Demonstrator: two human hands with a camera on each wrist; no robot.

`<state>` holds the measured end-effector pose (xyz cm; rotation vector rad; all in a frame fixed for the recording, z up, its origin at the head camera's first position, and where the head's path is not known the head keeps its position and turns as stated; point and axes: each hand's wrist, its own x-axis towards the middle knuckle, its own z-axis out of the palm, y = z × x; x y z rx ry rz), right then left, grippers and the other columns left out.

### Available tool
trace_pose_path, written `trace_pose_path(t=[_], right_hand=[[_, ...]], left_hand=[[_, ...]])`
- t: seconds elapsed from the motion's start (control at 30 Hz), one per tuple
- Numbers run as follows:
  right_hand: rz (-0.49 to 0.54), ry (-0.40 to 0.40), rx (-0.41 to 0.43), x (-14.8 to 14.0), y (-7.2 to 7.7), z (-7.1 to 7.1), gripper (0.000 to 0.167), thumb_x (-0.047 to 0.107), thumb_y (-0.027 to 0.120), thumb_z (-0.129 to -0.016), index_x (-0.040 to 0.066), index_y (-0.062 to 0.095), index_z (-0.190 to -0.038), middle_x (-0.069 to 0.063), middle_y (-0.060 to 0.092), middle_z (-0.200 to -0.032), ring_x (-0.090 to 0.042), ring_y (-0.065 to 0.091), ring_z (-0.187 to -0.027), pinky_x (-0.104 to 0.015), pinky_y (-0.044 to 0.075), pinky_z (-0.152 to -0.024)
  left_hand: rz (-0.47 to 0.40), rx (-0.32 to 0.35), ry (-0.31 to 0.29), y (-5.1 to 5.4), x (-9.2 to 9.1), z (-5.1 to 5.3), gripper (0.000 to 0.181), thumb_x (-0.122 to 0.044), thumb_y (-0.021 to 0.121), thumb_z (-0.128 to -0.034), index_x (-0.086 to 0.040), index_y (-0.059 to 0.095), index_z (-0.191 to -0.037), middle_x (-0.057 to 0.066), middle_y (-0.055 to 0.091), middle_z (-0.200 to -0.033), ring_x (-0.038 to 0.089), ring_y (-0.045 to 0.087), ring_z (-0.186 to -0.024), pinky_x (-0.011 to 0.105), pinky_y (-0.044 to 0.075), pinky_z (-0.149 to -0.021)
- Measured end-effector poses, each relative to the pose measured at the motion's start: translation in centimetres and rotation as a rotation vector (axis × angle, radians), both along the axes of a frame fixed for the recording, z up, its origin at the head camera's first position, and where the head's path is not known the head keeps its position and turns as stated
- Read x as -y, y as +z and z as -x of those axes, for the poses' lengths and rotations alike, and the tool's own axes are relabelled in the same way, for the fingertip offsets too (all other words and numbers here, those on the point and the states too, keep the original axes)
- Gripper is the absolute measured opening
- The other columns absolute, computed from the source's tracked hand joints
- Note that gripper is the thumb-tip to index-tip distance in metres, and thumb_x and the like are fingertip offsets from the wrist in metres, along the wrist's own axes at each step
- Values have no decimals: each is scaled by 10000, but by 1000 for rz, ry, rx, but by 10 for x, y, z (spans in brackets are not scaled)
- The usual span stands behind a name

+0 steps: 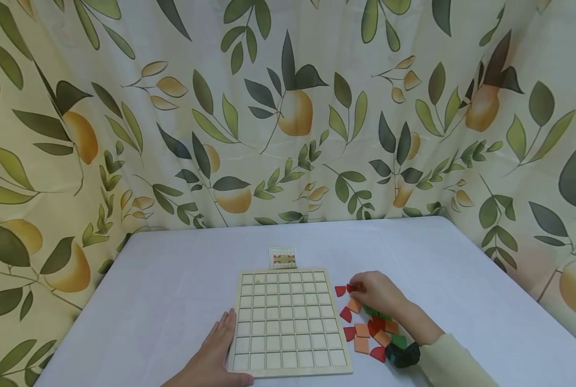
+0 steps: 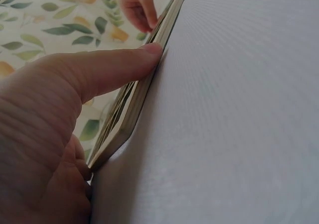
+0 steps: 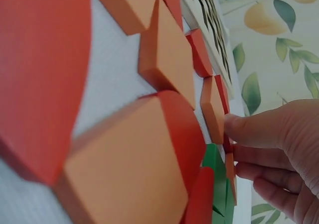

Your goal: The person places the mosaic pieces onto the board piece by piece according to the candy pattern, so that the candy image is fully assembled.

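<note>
A curtain (image 1: 288, 172) printed with leaves and orange fruit closes off the back and both sides of the room. In front of it stands a counter (image 1: 177, 279) under a smooth, pale cloth; judging by its look, the surface is flat and might let light wooden things slide.

The gridded board (image 1: 287, 328) lies flat near the front of the counter, a shallow wooden tray of small square cells. It should be stiff and fairly light, with little to break; the raised outer rim offers the best hold. The left hand (image 1: 214, 352) rests at its near left corner, fingers extended along the left side and thumb laid along the near edge, bracing rather than gripping.

The right hand (image 1: 379, 293) is beyond the right rim, thumb and fingers bent nearly together about a red quarter-round piece (image 1: 350, 288); whether that piece is lifted cannot be told. A black device (image 1: 402, 356) sits at this wrist.

At the board's far edge is a small pattern card (image 1: 283, 259), likely thin and easily bent. Right of the board lie loose pieces, among them an orange square (image 1: 361, 345) and a green piece (image 1: 399, 341). They look hard, light and smooth, and their thick side faces suit a pinch between thumb and fingertip.
</note>
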<state>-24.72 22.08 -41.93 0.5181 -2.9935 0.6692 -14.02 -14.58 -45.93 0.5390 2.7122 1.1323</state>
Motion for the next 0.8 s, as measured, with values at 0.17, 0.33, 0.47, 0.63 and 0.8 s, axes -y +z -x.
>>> trace_pose_path(t=[0.17,0.33,0.47,0.63,0.8], right_hand=[[-18,-10,-20,0,-1,1,180,153,778,-735,86,705,-885,59,615,-747,-101,514,-667,-246,513,-648],[8,11,23,-3,2,2,249,175,775,-740,76,701,-957,23,645,-835,-129,551,-748,-280,524,-696],[70,97,84,-11,7,7,300,91,741,-766,48,674,-1056,-59,655,-999,-224,577,-920,-398,502,-807],[109,243,114,-20,9,14,318,-26,676,-788,11,646,-1103,-109,637,-1075,-309,559,-1027,-475,461,-856],[110,289,139,-23,10,19,310,-50,654,-796,11,651,-1100,-92,643,-1068,-296,566,-1025,-454,469,-853]], left_hand=[[10,7,1,-1,0,1,1282,-584,758,-596,116,63,-1415,258,67,-1485,366,-5,-1366,30,-147,-900],[32,-6,-2,0,1,0,1280,-594,751,-596,122,71,-1411,263,76,-1482,373,7,-1364,27,-148,-900],[40,-26,-14,0,2,-1,1272,-591,749,-603,132,78,-1405,274,84,-1476,383,17,-1360,27,-149,-909],[37,-35,-24,0,1,-1,1264,-591,745,-611,135,80,-1403,277,83,-1475,389,18,-1359,33,-153,-915],[28,-27,-28,-1,1,0,1262,-586,746,-615,127,72,-1408,266,75,-1481,381,8,-1362,34,-155,-915]])
